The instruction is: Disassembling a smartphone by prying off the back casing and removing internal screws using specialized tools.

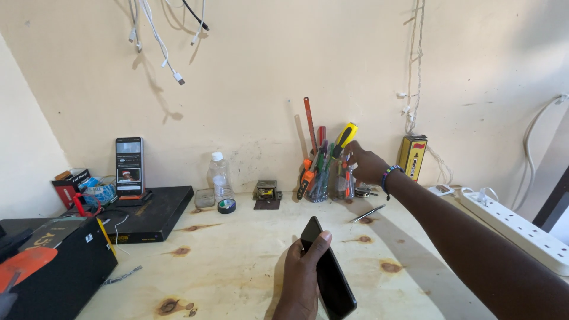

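Plywood bench at frame centre: left hand grips a dark phone low centre; right hand pinches into crowded tool jars right of centre, which might tip if a handle snags

Worktop was pale plywood with dark knots, set against a cream wall. Back row on it, left to right: flat black board carrying a propped phone; clear plastic bottle; roll of black tape just in front of the bottle; small metal part on a dark plate; two clear jars of screwdrivers and pens, side by side. Tweezers lay near the jars. A black case sat at the left front, a short chain just beside it. White power strip lay along the right edge.
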